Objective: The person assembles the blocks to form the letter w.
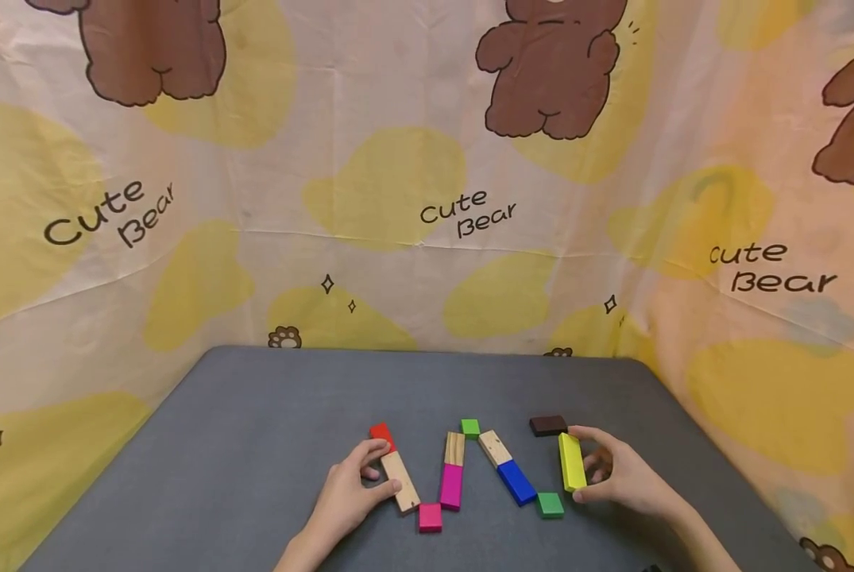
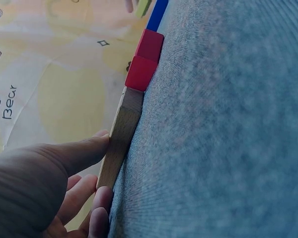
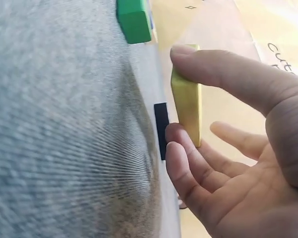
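Grey felt covers our table (image 1: 255, 445). Our left hand (image 1: 348, 496) pinches the plain wooden block (image 1: 401, 481) beside the small red block (image 1: 381, 434). Our right hand (image 1: 623, 477) pinches the long yellow block (image 1: 572, 461), just by the flat brown block (image 1: 547, 425).

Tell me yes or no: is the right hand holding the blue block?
No, the right hand pinches the yellow block; the blue block lies apart on the table, untouched.
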Demonstrator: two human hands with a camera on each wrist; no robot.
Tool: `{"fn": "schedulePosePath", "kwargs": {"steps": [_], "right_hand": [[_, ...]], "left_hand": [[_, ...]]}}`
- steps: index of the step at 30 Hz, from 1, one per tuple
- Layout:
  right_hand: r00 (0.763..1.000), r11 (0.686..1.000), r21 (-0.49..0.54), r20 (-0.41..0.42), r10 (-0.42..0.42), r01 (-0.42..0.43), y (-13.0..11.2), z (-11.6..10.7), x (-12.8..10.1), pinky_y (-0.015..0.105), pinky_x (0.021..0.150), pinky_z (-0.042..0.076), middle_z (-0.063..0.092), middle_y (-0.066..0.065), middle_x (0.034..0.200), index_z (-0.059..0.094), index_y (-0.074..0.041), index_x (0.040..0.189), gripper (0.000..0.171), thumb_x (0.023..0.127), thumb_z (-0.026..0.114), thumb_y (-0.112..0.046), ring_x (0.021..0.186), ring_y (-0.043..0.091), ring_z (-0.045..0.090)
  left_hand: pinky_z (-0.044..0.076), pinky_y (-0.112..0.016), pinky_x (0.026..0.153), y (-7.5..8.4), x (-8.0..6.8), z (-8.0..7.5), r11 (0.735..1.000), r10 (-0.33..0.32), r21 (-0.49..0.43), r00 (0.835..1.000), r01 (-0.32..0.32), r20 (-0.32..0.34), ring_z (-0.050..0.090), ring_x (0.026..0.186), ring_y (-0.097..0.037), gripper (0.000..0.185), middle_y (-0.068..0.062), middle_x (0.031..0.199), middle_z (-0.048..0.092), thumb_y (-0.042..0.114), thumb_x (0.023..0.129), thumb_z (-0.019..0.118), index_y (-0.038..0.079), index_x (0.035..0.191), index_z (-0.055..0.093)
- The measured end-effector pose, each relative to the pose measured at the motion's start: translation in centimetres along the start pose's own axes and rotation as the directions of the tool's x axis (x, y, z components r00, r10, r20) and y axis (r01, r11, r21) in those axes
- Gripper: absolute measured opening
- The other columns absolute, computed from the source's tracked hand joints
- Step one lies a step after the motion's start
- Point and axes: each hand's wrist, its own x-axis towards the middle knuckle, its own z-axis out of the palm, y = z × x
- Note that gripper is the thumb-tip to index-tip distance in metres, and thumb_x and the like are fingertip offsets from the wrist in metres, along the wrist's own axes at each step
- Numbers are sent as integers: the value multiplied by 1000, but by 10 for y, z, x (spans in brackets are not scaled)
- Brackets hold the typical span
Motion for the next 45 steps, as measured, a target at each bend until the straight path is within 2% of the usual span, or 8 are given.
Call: {"fn": "schedulePosePath", "kwargs": {"steps": [4, 8, 13, 18, 29, 38, 45], "right_hand": [[999, 1000, 3, 22, 27, -27, 3, 2, 0, 28, 54, 46, 60, 13, 85, 39, 1, 145, 88, 73, 88, -14, 62, 20, 55], [998, 998, 38, 48, 47, -49, 5, 3, 1, 27, 55, 46, 60, 14, 82, 36, 5, 145, 89, 73, 87, -11, 62, 19, 56], [997, 990, 131, 54, 51, -58, 7, 2, 1, 29, 61, 51, 61, 18, 91, 34, 10, 144, 88, 75, 85, -6, 73, 23, 61], [998, 982, 183, 48, 38, -46, 9, 4, 1, 32, 64, 53, 60, 20, 99, 34, 12, 143, 86, 76, 85, -5, 75, 24, 63], [998, 981, 184, 40, 53, -59, 8, 6, 1, 32, 65, 53, 57, 22, 106, 34, 13, 142, 86, 75, 85, -5, 79, 25, 63], [998, 978, 200, 37, 45, -51, 9, 8, 1, 33, 68, 54, 52, 26, 121, 37, 13, 141, 85, 74, 86, -5, 83, 26, 62], [998, 974, 216, 43, 53, -61, 8, 7, 2, 34, 69, 54, 53, 24, 122, 36, 14, 141, 85, 74, 86, -5, 84, 26, 62]], "left_hand": [[45, -38, 75, 0, -1, 1, 1000, -5, 7, 1000, 5, 0, 56, 83, -14, 64, -7, 128, 64, 32, 80, 84, 8, 132, 57], [46, -38, 74, 0, -1, 1, 1000, -4, 9, 1000, 4, -6, 56, 83, -14, 63, -8, 128, 64, 30, 80, 84, 8, 132, 57], [46, -37, 74, 0, 0, 1, 1000, -5, 7, 1000, 5, -9, 56, 83, -14, 63, -9, 128, 63, 30, 80, 84, 8, 132, 57], [46, -37, 74, -1, 0, 1, 1000, -2, 13, 1000, 2, -15, 56, 83, -14, 63, -8, 128, 63, 30, 79, 84, 7, 132, 57], [46, -37, 74, 0, -1, 1, 1000, 0, 19, 1000, 1, -16, 56, 82, -14, 63, -8, 128, 64, 30, 80, 84, 8, 132, 57], [46, -36, 73, 1, -3, 0, 1000, 16, 15, 1000, -16, -19, 56, 83, -14, 62, -9, 128, 64, 28, 80, 84, 7, 132, 57], [46, -35, 73, 0, -3, 1, 1000, 30, 5, 999, -30, -21, 56, 83, -15, 63, -9, 129, 63, 29, 80, 83, 6, 133, 57]]}}
